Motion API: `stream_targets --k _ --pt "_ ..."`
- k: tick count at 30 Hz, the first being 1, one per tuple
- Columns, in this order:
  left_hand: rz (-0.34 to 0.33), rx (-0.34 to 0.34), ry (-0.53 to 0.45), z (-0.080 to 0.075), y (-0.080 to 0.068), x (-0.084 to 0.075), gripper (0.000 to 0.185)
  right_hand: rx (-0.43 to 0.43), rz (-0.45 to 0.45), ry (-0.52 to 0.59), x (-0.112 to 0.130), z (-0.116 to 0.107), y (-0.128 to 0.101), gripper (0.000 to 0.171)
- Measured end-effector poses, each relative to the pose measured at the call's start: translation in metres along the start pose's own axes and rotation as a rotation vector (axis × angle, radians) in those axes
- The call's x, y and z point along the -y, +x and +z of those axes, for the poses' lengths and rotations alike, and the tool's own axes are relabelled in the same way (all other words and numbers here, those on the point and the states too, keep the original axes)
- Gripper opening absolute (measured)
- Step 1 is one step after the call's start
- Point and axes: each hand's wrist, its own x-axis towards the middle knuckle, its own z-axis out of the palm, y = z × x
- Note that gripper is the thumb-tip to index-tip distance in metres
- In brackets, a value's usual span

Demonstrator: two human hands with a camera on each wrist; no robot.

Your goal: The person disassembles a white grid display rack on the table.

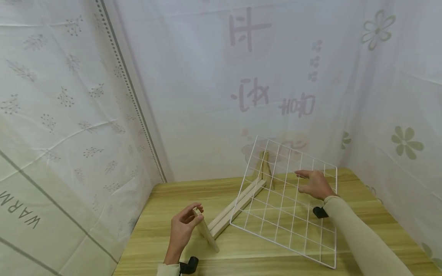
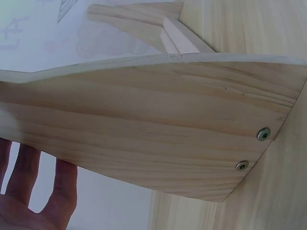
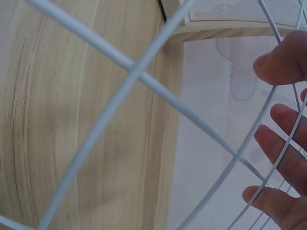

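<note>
At the lower left of centre, your left hand (image 1: 183,227) is pinching the top of the near end board (image 1: 209,237), thumb on one side and fingers round the other; the left wrist view shows two bolts (image 2: 242,166) low on that board. The two rails (image 1: 238,207) run up and right from there to the far end board (image 1: 264,172). Right of that, the white wire grid (image 1: 277,206) is tilted across the lower right of the frame. Your right hand (image 1: 315,185) is at its upper right, thumb and fingers apart with wires between; can't tell if they're actually gripping, tbh.
</note>
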Motion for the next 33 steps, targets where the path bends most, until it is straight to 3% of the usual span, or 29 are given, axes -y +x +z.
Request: stream_targets --k 10,21,27,33 --pt "-0.009 -0.018 0.029 0.004 -0.007 0.021 0.037 0.021 -0.039 -0.115 -0.011 0.0 -0.006 0.062" --pt "-0.041 -0.082 0.049 0.01 -0.019 0.017 0.035 0.093 -0.004 -0.101 -0.018 0.005 -0.014 0.063" --pt "-0.028 -0.136 0.066 0.015 -0.023 0.014 0.034 0.04 -0.08 -0.167 -0.021 0.004 -0.011 0.062" --pt "-0.038 -0.173 0.089 0.018 -0.027 0.012 0.033 0.036 -0.091 -0.184 -0.024 0.001 -0.012 0.061"
